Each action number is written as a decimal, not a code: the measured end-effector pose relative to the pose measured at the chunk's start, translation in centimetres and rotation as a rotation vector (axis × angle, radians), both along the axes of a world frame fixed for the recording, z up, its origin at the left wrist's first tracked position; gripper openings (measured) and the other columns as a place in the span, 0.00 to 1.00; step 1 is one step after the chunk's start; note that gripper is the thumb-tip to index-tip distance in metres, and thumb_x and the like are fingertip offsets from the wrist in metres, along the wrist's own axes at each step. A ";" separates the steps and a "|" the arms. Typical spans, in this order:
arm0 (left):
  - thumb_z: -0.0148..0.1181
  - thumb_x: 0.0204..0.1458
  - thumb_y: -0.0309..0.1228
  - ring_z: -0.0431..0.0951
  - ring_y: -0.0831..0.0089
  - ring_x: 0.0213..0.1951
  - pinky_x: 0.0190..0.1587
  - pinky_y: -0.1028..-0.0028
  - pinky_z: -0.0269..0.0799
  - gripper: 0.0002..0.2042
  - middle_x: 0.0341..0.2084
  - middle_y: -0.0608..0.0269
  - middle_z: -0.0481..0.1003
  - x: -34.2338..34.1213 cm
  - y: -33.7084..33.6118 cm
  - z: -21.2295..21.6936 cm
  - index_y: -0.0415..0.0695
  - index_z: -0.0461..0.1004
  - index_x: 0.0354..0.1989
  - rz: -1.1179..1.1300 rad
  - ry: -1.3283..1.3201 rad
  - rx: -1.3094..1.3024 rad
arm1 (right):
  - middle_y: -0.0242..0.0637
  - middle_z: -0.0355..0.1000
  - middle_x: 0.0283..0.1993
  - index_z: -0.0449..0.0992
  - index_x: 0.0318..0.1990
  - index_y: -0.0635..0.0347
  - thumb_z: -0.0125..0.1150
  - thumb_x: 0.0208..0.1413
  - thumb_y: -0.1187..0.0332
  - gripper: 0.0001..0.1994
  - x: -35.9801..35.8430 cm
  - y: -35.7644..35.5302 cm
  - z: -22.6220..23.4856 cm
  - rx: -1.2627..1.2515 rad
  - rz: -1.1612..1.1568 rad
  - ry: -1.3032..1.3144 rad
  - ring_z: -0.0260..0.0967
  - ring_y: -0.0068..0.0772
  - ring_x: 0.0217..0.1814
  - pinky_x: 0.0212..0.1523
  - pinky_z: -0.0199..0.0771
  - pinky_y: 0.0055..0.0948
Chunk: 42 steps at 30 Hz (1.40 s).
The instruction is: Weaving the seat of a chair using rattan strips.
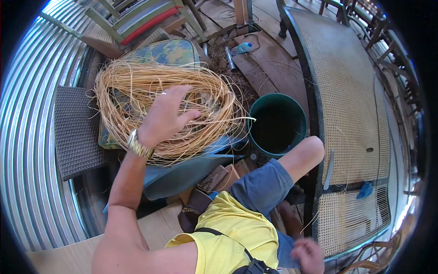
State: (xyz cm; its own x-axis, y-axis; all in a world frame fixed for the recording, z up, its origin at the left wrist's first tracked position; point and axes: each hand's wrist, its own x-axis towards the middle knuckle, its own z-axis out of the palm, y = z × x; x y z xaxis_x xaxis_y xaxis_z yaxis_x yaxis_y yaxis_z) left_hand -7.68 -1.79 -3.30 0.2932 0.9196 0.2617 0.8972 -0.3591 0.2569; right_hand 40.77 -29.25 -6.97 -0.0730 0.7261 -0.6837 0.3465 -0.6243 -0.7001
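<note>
Nearby sits a bucket (278, 101); left hand (168, 113) spread over coil (205, 141), right hand (308, 255) too blurred to tell.

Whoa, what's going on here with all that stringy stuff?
A person in a yellow shirt has their left hand open over a big loose coil of pale strands; I can't tell if it's touching. The right hand is blurry, low in the picture, away from the coil. A green bucket stands between the coil and a woven cane panel.
</note>
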 end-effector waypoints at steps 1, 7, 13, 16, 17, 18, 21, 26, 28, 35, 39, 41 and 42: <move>0.68 0.50 0.39 0.75 0.52 0.53 0.58 0.59 0.68 0.25 0.46 0.45 0.76 -1.2 0.0 -1.2 0.39 0.72 0.54 0.013 0.002 0.002 | 0.35 0.71 0.25 0.73 0.39 0.66 0.51 0.62 0.76 0.04 -1.7 3.8 -0.5 0.208 -0.128 0.086 0.69 0.24 0.25 0.30 0.70 0.20; 0.73 0.42 0.41 0.76 0.55 0.45 0.52 0.55 0.68 0.25 0.36 0.51 0.77 -2.5 0.1 -2.9 0.41 0.73 0.46 0.024 0.124 -0.307 | 0.48 0.72 0.55 0.67 0.60 0.66 0.54 0.67 0.60 0.22 -15.5 25.4 -6.8 0.400 -0.248 0.578 0.73 0.37 0.55 0.55 0.72 0.31; 0.74 0.40 0.39 0.77 0.62 0.39 0.38 0.69 0.66 0.17 0.30 0.60 0.78 -1.1 0.4 -1.7 0.45 0.76 0.35 -0.062 0.048 -0.261 | 0.26 0.74 0.39 0.74 0.51 0.61 0.62 0.61 0.50 0.23 -27.1 33.7 -7.9 -0.016 0.168 0.812 0.71 0.20 0.38 0.41 0.73 0.22; 0.73 0.41 0.33 0.78 0.61 0.38 0.39 0.67 0.70 0.16 0.31 0.59 0.78 -5.5 3.6 0.5 0.44 0.77 0.37 0.040 -0.139 -0.336 | 0.29 0.75 0.39 0.74 0.53 0.62 0.66 0.60 0.58 0.20 -26.5 33.8 -3.0 0.252 0.174 0.855 0.72 0.20 0.40 0.43 0.75 0.25; 0.72 0.42 0.31 0.79 0.61 0.36 0.39 0.66 0.72 0.14 0.31 0.58 0.78 -8.9 4.6 1.8 0.43 0.78 0.38 0.137 -0.103 -0.158 | 0.28 0.75 0.38 0.74 0.54 0.58 0.66 0.59 0.61 0.18 -26.5 35.0 -2.2 0.507 0.274 0.609 0.72 0.19 0.38 0.38 0.75 0.24; 0.71 0.42 0.29 0.79 0.62 0.40 0.44 0.65 0.73 0.16 0.35 0.56 0.78 -11.1 5.4 4.0 0.42 0.78 0.42 0.260 0.072 0.215 | 0.29 0.75 0.38 0.74 0.53 0.59 0.66 0.60 0.61 0.18 -26.6 35.5 -1.3 0.685 0.267 0.613 0.73 0.20 0.36 0.36 0.75 0.24; 0.72 0.41 0.30 0.77 0.65 0.48 0.52 0.65 0.72 0.22 0.45 0.54 0.77 -13.1 5.8 8.8 0.41 0.76 0.48 0.316 0.226 0.705 | 0.31 0.75 0.38 0.74 0.53 0.60 0.64 0.61 0.61 0.17 -27.1 37.5 5.1 0.848 0.126 0.623 0.74 0.22 0.35 0.34 0.74 0.23; 0.73 0.46 0.38 0.72 0.65 0.58 0.60 0.65 0.67 0.32 0.56 0.56 0.73 -8.8 0.1 7.9 0.41 0.70 0.59 -0.149 -0.378 -0.121 | 0.35 0.75 0.38 0.74 0.52 0.62 0.59 0.64 0.59 0.16 -22.8 42.2 5.9 1.058 -0.151 0.138 0.75 0.24 0.34 0.34 0.73 0.21; 0.73 0.47 0.42 0.71 0.64 0.60 0.61 0.65 0.67 0.34 0.58 0.57 0.72 -9.6 -0.7 7.2 0.41 0.68 0.62 -0.317 -0.649 -0.402 | 0.33 0.73 0.35 0.75 0.49 0.62 0.56 0.66 0.59 0.15 -21.2 42.4 3.8 1.029 -0.371 0.025 0.72 0.22 0.31 0.31 0.70 0.21; 0.64 0.43 0.68 0.76 0.65 0.51 0.54 0.68 0.71 0.50 0.52 0.45 0.73 -27.0 1.3 -1.8 0.28 0.68 0.57 1.100 -0.399 0.251 | 0.26 0.64 0.28 0.72 0.49 0.61 0.55 0.67 0.61 0.13 -19.0 38.6 -2.1 1.059 -0.393 0.208 0.59 0.17 0.24 0.24 0.61 0.20; 0.65 0.41 0.68 0.74 0.58 0.53 0.58 0.66 0.67 0.55 0.55 0.40 0.71 -24.8 5.3 -2.4 0.23 0.63 0.60 1.045 -0.919 -0.302 | 0.23 0.62 0.27 0.70 0.50 0.57 0.54 0.67 0.61 0.11 -16.4 33.3 -2.3 0.769 -0.359 0.401 0.55 0.13 0.24 0.24 0.57 0.16; 0.72 0.40 0.60 0.77 0.59 0.49 0.54 0.64 0.71 0.49 0.53 0.43 0.73 -24.3 9.9 -6.4 0.25 0.65 0.58 0.940 -0.823 0.170 | 0.23 0.63 0.27 0.71 0.49 0.57 0.54 0.67 0.61 0.11 -15.2 29.6 -0.9 0.730 -0.299 0.354 0.56 0.13 0.24 0.23 0.57 0.16; 0.74 0.41 0.55 0.78 0.58 0.48 0.53 0.64 0.73 0.45 0.52 0.45 0.74 -25.3 12.6 -7.7 0.28 0.67 0.57 0.932 -1.044 0.191 | 0.23 0.63 0.27 0.71 0.49 0.57 0.54 0.67 0.61 0.11 -14.9 28.4 -1.0 0.727 -0.293 0.359 0.56 0.13 0.24 0.23 0.57 0.16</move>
State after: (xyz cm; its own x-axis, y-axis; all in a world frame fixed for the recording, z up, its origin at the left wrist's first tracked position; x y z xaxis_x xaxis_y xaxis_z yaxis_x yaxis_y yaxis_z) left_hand -32.94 10.78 -10.97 -0.7973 0.5919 0.1179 0.2510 0.1476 0.9567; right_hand 25.92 -0.86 -7.93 0.0630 0.9979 -0.0130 -0.0770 -0.0081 -0.9970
